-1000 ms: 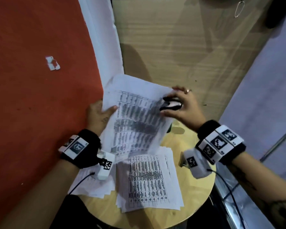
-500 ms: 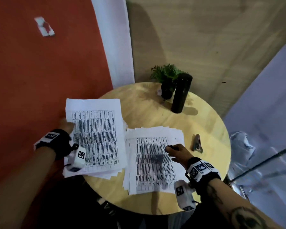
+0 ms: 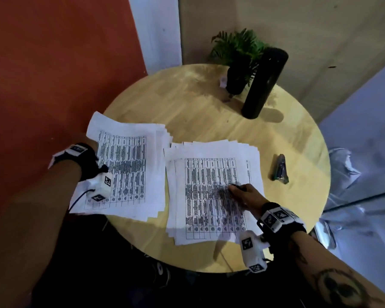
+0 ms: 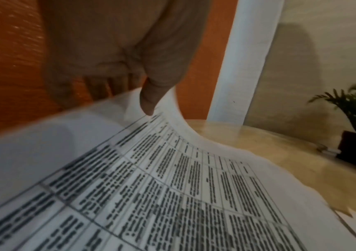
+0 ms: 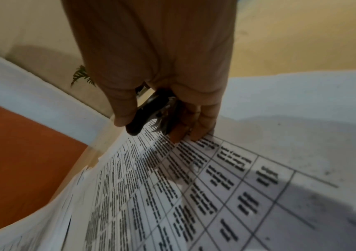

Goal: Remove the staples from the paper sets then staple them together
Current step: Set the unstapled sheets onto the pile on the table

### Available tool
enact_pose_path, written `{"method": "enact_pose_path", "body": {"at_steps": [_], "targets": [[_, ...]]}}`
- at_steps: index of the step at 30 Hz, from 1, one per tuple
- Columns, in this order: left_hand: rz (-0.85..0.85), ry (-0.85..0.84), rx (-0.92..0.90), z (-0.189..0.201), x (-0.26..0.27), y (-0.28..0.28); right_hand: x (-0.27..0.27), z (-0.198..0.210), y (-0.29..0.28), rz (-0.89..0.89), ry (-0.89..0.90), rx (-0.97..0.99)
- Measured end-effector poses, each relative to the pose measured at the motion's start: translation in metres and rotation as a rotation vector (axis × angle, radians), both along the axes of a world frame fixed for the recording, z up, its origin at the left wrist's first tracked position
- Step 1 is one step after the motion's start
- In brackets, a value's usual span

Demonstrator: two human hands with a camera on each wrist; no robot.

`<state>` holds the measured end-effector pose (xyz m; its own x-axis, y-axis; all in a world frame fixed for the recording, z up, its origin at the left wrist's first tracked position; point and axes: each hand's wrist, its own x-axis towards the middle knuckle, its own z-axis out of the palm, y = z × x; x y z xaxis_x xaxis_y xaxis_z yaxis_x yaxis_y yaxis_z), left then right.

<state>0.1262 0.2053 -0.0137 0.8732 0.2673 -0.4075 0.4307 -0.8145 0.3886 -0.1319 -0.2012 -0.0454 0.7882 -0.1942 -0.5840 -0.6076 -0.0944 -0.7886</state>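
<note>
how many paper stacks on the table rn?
2. Left stack at the table's left edge, gripped by the left hand; right stack beside it, under the right hand. Sheets per stack uncountable.

Head view looks down over the table [image 3: 209,121]; wrist views skim close along its papers [image 4: 194,195].

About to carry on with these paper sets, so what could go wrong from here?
1. The left hand pinches the left paper stack at its curled far edge; the stack overhangs the table, so loose sheets may slide off.
2. The right hand grips the staple remover over the right paper stack; its claws could snag the top sheet.
</note>
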Motion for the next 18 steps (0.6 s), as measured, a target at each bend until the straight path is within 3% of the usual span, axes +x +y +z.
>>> {"method": "enact_pose_path", "body": {"at_steps": [3,6,9,12,18], "targets": [[0.122,-0.241,0.027,0.017,-0.015,-0.038,-0.002,-0.004,0.0,-0.015,-0.041,-0.023],[-0.153,-0.333,0.038,0.024,-0.046,-0.111,-0.001,-0.008,0.001,-0.038,-0.049,-0.026],[-0.552,-0.112,0.0,0.005,-0.095,-0.185,0.0,-0.007,0.002,-0.067,-0.046,0.027],[-0.663,0.215,0.126,-0.02,-0.132,-0.219,0.0,-0.008,-0.002,-0.072,-0.045,0.071],[-0.676,0.174,0.175,-0.03,-0.144,-0.244,-0.014,-0.017,-0.014,-0.139,-0.077,0.013]]}}
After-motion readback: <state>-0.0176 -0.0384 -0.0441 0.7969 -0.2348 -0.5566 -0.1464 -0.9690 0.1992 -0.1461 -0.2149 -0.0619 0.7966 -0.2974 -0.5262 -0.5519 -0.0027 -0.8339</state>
